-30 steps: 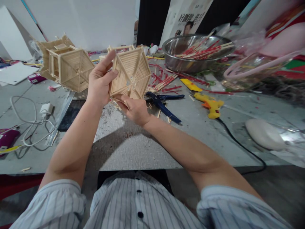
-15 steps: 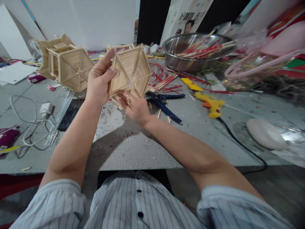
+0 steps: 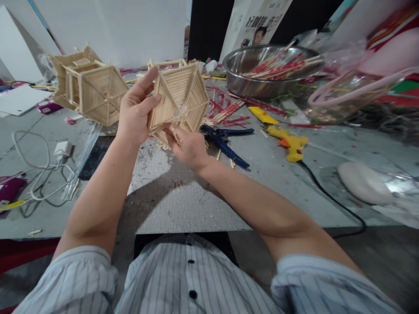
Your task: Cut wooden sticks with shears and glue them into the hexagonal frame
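Note:
A six-sided panel of pale wooden sticks [image 3: 178, 93], part of a small stick-built frame, is held up in front of me. My left hand [image 3: 137, 107] grips its left side, thumb over the face and a finger along the edge. At the lower edge my right hand [image 3: 188, 146] has its fingers closed, pressed against the panel; whether a small stick is pinched there I cannot make out. To the left lies a similar stick lantern-like model [image 3: 94, 89], tipped with its hexagonal face toward me. Just right of my right hand rest dark blue cutters [image 3: 225, 144].
A yellow glue gun [image 3: 290, 141] with a black cord lies on the right of the table [image 3: 183, 205]. Behind it stands a steel basin [image 3: 242, 85] holding red-and-pale sticks. A phone [image 3: 96, 159] and a white charger [image 3: 63, 149] with cable are at left.
Both hands and the panel stay almost where they were. My right hand has shifted very slightly at the lower edge.

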### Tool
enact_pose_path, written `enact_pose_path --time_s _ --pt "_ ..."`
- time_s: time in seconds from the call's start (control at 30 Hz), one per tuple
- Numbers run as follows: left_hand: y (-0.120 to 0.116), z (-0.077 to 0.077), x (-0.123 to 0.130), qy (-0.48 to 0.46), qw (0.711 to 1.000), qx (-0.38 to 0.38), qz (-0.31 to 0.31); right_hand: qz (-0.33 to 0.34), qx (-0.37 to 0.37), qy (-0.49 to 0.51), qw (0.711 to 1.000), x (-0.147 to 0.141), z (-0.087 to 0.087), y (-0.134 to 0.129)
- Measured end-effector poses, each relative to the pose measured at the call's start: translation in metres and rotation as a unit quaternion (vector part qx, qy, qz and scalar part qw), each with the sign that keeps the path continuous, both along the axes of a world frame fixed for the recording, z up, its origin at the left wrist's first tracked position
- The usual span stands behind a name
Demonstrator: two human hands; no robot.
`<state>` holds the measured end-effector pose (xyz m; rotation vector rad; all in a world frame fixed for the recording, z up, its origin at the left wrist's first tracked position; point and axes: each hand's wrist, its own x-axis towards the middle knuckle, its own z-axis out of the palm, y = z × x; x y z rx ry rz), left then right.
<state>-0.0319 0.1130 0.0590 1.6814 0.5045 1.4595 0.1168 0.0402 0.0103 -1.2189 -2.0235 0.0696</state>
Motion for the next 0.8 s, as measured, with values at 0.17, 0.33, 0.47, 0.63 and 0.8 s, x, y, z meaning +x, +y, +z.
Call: enact_pose_path --time_s 0.17,0.33,0.47,0.63,0.8 --pt "0.0 0.0 -0.001 -0.007 1.0 -0.006 -0.017 0.016 0.006 0.018 1.0 0.0 -0.002 0.004" --pt "-0.002 0.001 0.0 0.002 1.0 -0.007 -0.003 0.035 0.009 0.043 0.998 0.001 -0.004 0.006" --pt "-0.003 0.001 0.001 -0.006 1.0 0.001 -0.012 0.026 0.005 0.035 0.999 0.001 -0.002 0.004" --pt "-0.002 0.001 0.0 -0.009 1.0 0.004 -0.016 0.009 0.001 0.008 1.0 0.0 0.003 0.001" --pt "-0.002 0.001 0.001 0.002 1.0 0.0 -0.006 0.004 -0.008 0.002 1.0 0.0 0.007 -0.001"
